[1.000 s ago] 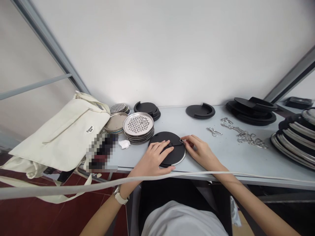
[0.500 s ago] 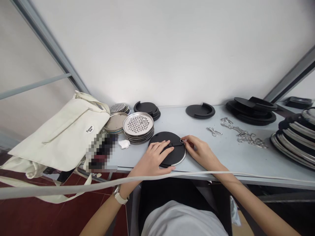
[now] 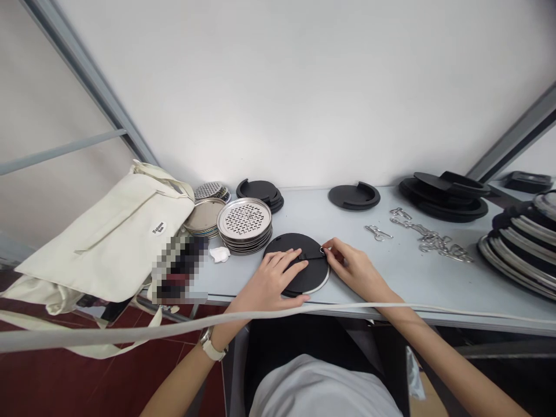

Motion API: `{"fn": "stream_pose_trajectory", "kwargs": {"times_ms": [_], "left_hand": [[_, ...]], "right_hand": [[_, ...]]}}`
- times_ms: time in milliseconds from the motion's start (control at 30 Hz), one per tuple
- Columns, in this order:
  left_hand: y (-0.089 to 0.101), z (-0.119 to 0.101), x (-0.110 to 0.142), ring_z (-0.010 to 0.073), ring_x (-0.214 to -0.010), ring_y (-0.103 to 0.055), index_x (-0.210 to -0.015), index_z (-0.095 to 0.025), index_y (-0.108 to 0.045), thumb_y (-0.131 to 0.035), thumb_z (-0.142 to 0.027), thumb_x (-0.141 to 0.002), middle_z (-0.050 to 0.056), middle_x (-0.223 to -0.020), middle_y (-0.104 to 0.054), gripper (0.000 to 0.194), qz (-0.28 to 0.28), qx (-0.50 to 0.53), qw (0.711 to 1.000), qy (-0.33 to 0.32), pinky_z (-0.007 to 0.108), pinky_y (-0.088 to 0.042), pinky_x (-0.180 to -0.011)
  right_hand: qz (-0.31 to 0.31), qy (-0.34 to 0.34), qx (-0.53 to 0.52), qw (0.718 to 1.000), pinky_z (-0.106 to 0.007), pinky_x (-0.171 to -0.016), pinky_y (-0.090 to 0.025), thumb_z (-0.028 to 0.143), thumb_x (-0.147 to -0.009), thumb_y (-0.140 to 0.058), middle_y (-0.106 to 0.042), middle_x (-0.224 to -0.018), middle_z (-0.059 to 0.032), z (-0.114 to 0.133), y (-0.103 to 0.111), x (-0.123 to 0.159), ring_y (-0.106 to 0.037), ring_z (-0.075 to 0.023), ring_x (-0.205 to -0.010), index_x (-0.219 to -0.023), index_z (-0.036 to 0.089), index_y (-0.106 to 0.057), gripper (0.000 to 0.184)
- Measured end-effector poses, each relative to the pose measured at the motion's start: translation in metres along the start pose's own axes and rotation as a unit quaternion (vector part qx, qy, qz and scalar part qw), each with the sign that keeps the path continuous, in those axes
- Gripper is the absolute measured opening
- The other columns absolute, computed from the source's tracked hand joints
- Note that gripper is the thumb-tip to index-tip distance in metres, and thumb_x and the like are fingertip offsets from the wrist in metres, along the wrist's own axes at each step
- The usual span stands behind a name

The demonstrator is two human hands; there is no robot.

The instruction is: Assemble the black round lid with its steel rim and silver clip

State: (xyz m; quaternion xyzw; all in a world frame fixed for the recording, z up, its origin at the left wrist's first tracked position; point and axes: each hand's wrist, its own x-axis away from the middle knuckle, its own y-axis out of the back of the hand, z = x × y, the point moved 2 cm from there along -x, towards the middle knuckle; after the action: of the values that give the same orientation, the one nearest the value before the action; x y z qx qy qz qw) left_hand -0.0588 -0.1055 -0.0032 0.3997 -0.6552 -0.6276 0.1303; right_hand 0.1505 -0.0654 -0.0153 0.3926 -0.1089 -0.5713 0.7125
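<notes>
The disc is black, whitish-edged — the slot-patterned plate silver, the bag cream, the floor dark red.

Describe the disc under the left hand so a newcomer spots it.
On the pale table, find the front metal stack, its top full of holes. Right of it, near the table's front edge, lies the black disc. Unlike the black discs farther back, it has the left hand on it and the right hand at a small metal ring by its edge.
</notes>
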Motion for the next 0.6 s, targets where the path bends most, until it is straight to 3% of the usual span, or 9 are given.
{"fn": "stream_pose_trajectory", "kwargs": {"times_ms": [600], "left_hand": [[0.0009, -0.0006, 0.0, 0.026, -0.131, -0.036, -0.133, -0.02, -0.045, -0.058, -0.046, -0.084, 0.01, -0.146, -0.037, 0.056, 0.003, 0.002, 1.0, 0.001, 0.042, -0.031, -0.106]], "right_hand": [[0.005, 0.0, 0.001, 1.0, -0.024, -0.053, -0.039, 0.033, -0.093, -0.037, -0.05, -0.06, 0.004, 0.0014, 0.0003, 0.0002, -0.046, -0.0119, -0.05, -0.088, 0.023, -0.045, 0.013]]}}
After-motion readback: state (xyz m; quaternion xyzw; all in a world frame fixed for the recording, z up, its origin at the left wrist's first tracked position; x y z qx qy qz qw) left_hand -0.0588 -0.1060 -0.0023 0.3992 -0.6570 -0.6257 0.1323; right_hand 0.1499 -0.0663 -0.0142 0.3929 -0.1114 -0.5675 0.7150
